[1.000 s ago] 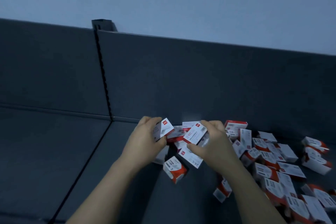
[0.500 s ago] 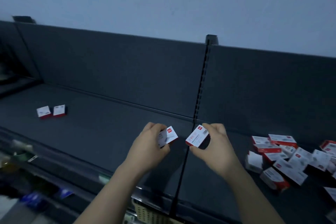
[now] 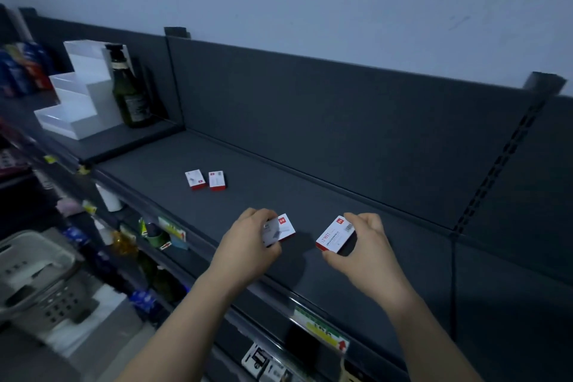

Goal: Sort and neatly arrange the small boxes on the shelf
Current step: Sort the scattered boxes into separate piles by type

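From my feed, the left hand (image 3: pixel 248 245) has its fingers curled round a small white cardboard box with a red edge (image 3: pixel 282 227), thumb underneath. It is low over the dark grey metal shelf (image 3: pixel 310 192), and I cannot tell whether it touches. The right hand (image 3: pixel 369 245) pinches a second white-and-red box (image 3: pixel 335 234) by its ends, tilted, near the first but apart. Further back and left, two more white-and-red boxes (image 3: pixel 206 180) lie flat side by side on the shelf. Beyond them, on the next section, I see a green glass bottle (image 3: pixel 128 93) beside a white stepped plastic riser (image 3: pixel 80 96).
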